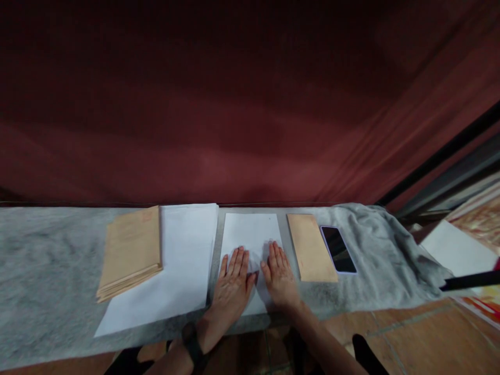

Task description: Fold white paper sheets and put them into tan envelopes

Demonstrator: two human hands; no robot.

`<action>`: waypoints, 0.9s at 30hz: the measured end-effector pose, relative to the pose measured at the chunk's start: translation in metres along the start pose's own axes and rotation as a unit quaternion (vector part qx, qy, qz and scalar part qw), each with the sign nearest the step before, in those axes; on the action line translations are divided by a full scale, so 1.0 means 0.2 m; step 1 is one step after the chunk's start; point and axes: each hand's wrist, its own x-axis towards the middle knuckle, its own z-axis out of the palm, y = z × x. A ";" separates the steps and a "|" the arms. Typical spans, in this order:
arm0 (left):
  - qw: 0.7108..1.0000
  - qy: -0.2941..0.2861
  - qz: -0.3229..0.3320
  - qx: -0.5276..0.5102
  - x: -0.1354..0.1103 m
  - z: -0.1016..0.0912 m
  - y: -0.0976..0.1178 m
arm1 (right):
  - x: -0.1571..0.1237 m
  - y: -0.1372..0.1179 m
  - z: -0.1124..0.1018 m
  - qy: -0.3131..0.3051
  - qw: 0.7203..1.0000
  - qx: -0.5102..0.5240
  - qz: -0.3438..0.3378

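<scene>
A sheet of white paper [252, 226] lies in front of me on the grey cloth, its lower part partly covered by my hands. My left hand [233, 281] rests palm down on its left side, fingers stretched out and thumb apart. On the right side of the sheet my right hand [279, 273] lies flat too, with its fingers extended. Neither hand grips anything. Just right of the sheet is a single brown envelope [311, 247]. To the left sits a larger stack of white paper [189, 250], partly covered by a pile of brown envelopes [133, 242].
A grey cloth [47, 271] covers the long narrow surface and bunches up at its right end. A phone [338, 250] lies beside the single envelope. Behind the surface stands a dark red wall or panel [234, 130]. Floor tiles [410, 333] show below the front edge.
</scene>
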 end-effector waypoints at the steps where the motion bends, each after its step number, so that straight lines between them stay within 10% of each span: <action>1: 1.000 0.004 0.000 0.003 0.00 -0.01 0.00 | 0.00 0.03 0.01 0.015 1.000 -0.005 0.007; 11: 0.999 0.026 -0.019 -0.005 0.00 0.02 -0.03 | -0.02 0.15 -0.02 0.034 0.999 0.010 0.021; 27: 0.998 0.018 0.060 0.024 -0.22 0.03 0.15 | -0.18 -0.27 -0.16 -0.086 0.991 0.050 -0.087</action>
